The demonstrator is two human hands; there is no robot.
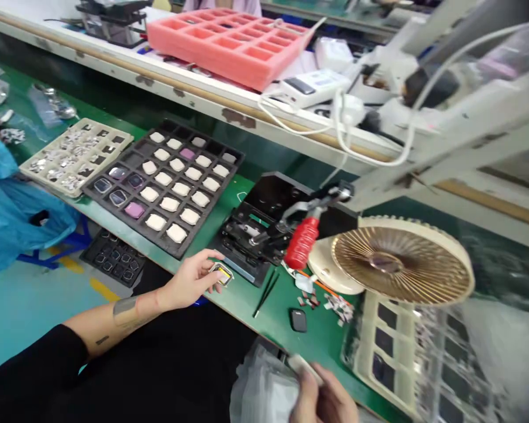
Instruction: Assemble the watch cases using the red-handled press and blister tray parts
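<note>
My left hand [189,285] is over the front edge of the green bench, pinching a small metal-rimmed watch case [223,274] with a yellow patch inside. Right of it, a black clamp fixture [251,232] with a red lever handle [302,244] stands on the bench. At the bottom, my right hand [324,399] has thumb and fingers closed on a small off-white block [304,369]; blur hides its exact kind. Clear plastic bags [264,385] lie beside that hand. Black tweezers [265,292] and a dark rounded-square piece [298,320] rest between my hands.
A black foam tray [180,249] holds several whitish pads and dark glass pieces. Beyond it is a cream tray [77,191] of small parts. A fan [401,261] and another cream tray [365,367] stand at right. A person's blue sleeve [9,194] shows at left. Pink foam [211,61] sits on the shelf.
</note>
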